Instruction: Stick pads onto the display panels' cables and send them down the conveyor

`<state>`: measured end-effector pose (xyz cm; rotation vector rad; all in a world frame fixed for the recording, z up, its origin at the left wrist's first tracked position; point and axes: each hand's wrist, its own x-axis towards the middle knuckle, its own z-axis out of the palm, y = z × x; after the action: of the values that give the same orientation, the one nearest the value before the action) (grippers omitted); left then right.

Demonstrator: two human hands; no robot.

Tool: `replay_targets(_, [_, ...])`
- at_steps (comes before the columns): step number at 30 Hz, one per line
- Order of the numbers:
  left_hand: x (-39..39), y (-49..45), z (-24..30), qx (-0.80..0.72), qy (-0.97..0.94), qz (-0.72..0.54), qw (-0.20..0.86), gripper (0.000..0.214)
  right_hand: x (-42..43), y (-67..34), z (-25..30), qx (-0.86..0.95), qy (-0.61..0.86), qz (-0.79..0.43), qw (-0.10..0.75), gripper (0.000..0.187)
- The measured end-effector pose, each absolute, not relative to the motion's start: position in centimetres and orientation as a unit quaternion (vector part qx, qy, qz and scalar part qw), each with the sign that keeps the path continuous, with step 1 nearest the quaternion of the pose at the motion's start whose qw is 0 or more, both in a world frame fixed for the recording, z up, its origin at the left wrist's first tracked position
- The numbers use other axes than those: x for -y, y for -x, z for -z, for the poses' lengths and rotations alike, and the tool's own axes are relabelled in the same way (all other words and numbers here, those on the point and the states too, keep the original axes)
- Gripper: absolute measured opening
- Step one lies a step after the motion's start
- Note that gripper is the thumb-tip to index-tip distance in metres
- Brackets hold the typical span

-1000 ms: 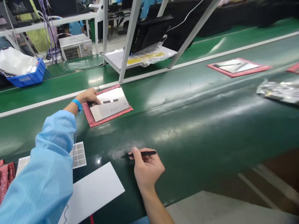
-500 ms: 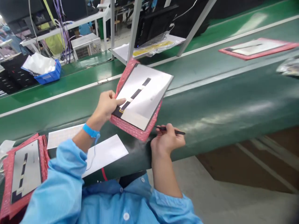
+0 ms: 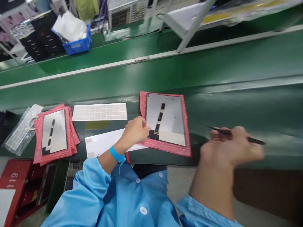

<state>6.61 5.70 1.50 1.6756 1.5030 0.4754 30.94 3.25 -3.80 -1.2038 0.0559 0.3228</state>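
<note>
Left hand [image 3: 136, 130] pinches the pink wrap [image 3: 170, 148] beneath a panel [image 3: 174, 123]; right hand's [image 3: 230, 146] fingers curl closed around a slim black tool [image 3: 257, 141].

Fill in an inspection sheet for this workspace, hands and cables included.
Surface: green bench, glossy, with a pale rail running across behind.
Job's things: silver panel with a dark strip, lying on pink wrap; second panel on a layered pink stack at left.
Clutter: gridded sheet, white sheet and clear bag.
Grips: left hand at the silver panel's lower left edge, pinch unclear; right hand holds a slim black tool, apart from the panel.
Cables: purple cables at the back, blurred; thin cord at the blue wristband.
Surroundings: blue bin with white material behind; red cabinet, lower left.
</note>
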Motion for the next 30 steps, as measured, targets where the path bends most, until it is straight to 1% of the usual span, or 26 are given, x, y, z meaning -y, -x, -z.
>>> replay_targets(2, [-4.0,-3.7,-2.6,-0.604,-0.681,-0.193,0.367,0.003,-2.8,-29.1,2.4,0.023,0.561,-0.162,0.812,0.031])
replay_targets(5, [-0.8,2.2,-3.2,-0.631,-0.687,-0.206,0.296,0.012,-2.5,-25.1,0.2,0.118,0.559,-0.209,0.793,0.024])
replay_targets(6, [0.4,4.3,-3.0,-0.641,-0.687,-0.210,0.270,0.016,-2.5,-23.5,-0.5,0.151,0.560,-0.233,0.781,0.025])
replay_targets(9, [3.7,9.8,-1.5,-0.665,-0.690,-0.207,0.197,0.024,-2.8,-18.1,-1.9,0.229,0.549,-0.321,0.737,0.041])
replay_targets(11, [5.3,11.8,-0.2,-0.666,-0.701,-0.193,0.168,0.028,-3.2,-14.6,-2.2,0.263,0.530,-0.389,0.706,0.048])
replay_targets(15, [5.4,11.7,1.5,-0.644,-0.730,-0.175,0.147,0.030,-4.6,-9.3,-1.0,0.324,0.506,-0.480,0.639,0.044])
replay_targets(17, [4.1,11.0,1.7,-0.627,-0.751,-0.171,0.117,0.028,-5.5,-7.8,0.2,0.349,0.503,-0.493,0.618,0.041])
replay_targets(20, [1.2,10.5,1.7,-0.614,-0.768,-0.167,0.076,0.033,-6.7,-6.8,2.1,0.366,0.517,-0.498,0.592,0.040])
replay_targets(24, [-1.4,10.6,2.2,-0.607,-0.773,-0.150,0.105,0.043,-7.0,-6.8,3.7,0.384,0.538,-0.497,0.562,0.037])
replay_targets(30, [-1.9,10.6,2.5,-0.606,-0.770,-0.166,0.111,0.043,-6.9,-6.9,3.7,0.408,0.553,-0.466,0.557,0.030])
